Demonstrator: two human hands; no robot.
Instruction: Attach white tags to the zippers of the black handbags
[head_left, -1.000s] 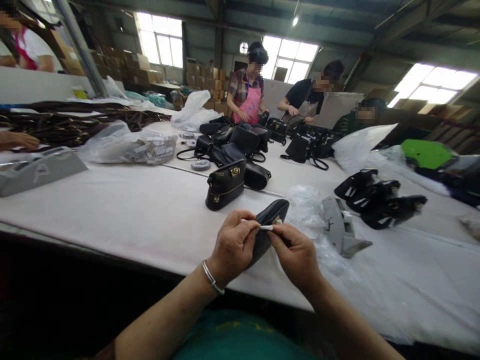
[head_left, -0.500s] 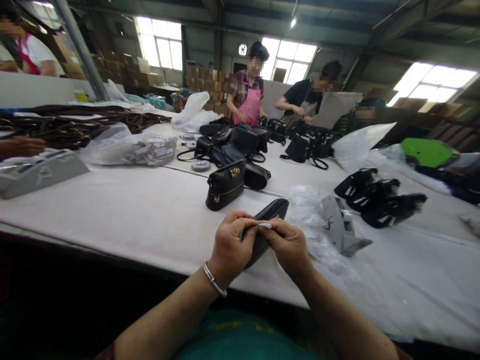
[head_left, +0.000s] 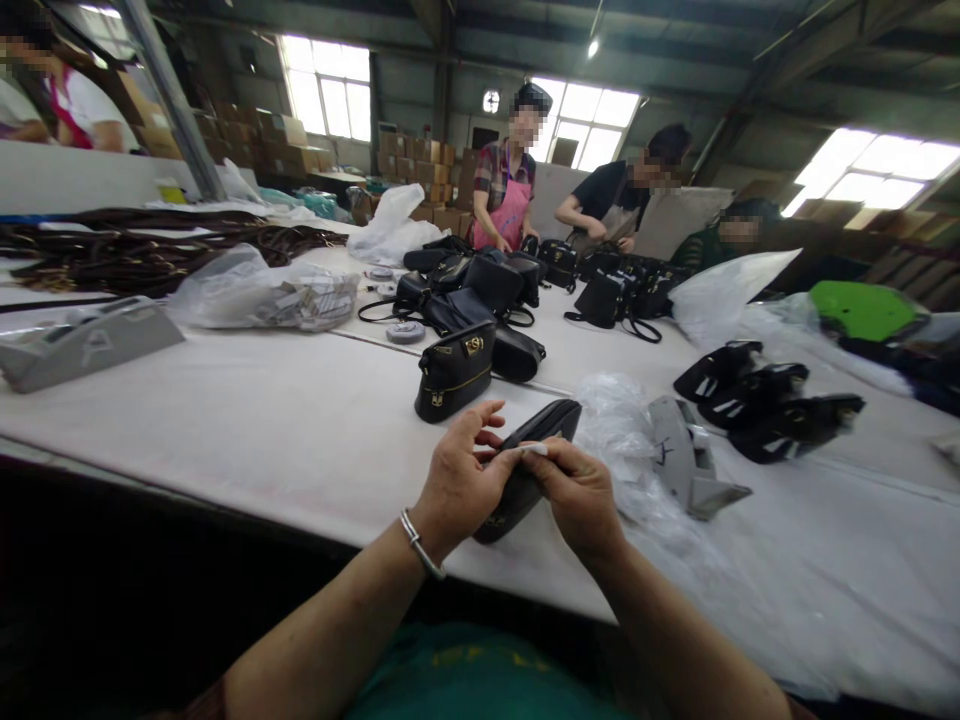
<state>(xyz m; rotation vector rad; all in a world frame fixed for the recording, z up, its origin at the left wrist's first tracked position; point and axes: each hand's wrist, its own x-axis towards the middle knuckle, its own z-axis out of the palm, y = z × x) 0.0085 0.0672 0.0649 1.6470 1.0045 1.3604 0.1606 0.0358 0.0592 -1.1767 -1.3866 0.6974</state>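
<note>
My left hand (head_left: pixel 461 485), with a silver bangle at the wrist, has its fingers spread over a small black bag (head_left: pixel 559 415). Its thumb tip reaches a small white piece (head_left: pixel 534 449). My right hand (head_left: pixel 581 490) is closed, pinching that white piece between thumb and forefinger just above the bag. The bag lies tilted on the table below both hands, its middle partly covered by them. Just beyond my left hand stands another black bag (head_left: pixel 454 372) with gold zips and a gold clasp.
The white table (head_left: pixel 225 400) carries a pile of black bags (head_left: pixel 487 285), clear plastic (head_left: pixel 615 420), grey tape dispensers (head_left: pixel 679 455) (head_left: pixel 90 345) and several more black bags (head_left: pixel 795 410) at right. Brown straps (head_left: pixel 150 245) lie far left. Co-workers (head_left: pixel 510 190) stand across the table.
My left hand's fingers have opened out from their pinch near the white piece. My right hand keeps its pinch. A co-worker's hand at far left has gone from view.
</note>
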